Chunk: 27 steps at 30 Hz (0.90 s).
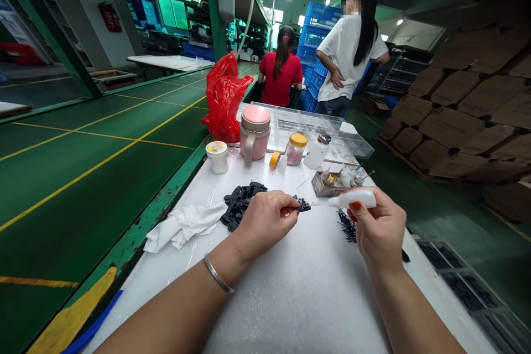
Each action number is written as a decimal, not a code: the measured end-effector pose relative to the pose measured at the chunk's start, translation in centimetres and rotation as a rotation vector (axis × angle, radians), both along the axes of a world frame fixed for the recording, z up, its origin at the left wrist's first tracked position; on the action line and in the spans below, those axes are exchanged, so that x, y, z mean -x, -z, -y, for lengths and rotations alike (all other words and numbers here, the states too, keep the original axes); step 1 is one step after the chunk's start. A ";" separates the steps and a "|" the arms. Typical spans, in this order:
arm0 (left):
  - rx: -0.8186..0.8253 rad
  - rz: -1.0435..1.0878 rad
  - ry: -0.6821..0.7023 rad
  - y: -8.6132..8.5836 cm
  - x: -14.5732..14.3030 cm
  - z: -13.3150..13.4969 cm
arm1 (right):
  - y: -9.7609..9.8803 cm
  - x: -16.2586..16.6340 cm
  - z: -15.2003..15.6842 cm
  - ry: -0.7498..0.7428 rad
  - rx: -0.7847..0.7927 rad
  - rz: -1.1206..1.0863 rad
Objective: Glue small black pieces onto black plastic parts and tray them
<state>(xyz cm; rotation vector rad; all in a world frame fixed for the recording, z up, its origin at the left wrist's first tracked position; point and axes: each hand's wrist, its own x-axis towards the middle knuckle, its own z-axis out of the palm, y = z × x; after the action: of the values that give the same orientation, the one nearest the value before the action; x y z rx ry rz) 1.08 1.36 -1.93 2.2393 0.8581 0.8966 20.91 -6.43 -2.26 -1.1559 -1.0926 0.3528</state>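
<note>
My left hand (265,218) pinches a small black plastic part (302,204) above the white table (298,287). My right hand (377,227) is closed round a small white squeeze bottle (355,198), whose thin nozzle points left at the black part. A heap of similar black parts (239,203) lies just left of my left hand. A bundle of thin black pins (347,225) lies under my right hand. A metal bracelet (218,274) circles my left wrist.
A white cloth (182,225) lies at the table's left edge. Behind stand a pink mug (254,133), white jar (217,156), yellow-lidded jar (296,147), white bottle (317,150), tape roll (274,160), red bag (224,97) and clear trays (315,124). Two people stand beyond. Cardboard boxes (468,105) are stacked at right.
</note>
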 end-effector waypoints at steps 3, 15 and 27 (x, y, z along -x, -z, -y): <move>0.012 0.011 -0.003 0.1 0.0 0.0 | -0.3 0.1 0.0 -0.011 -0.023 -0.068; 0.159 0.043 -0.020 0.0 0.1 -0.4 | -0.9 -1.0 -1.2 -0.104 -0.004 -0.677; 0.781 0.314 0.125 -0.7 0.1 -0.9 | 0.5 2.5 -1.3 -0.497 0.508 -0.230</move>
<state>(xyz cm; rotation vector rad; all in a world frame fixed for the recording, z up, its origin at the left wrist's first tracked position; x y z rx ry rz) 0.97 2.25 -1.28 1.4164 0.7389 0.6685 18.43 -5.09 -2.77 -1.2298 -1.1079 1.1762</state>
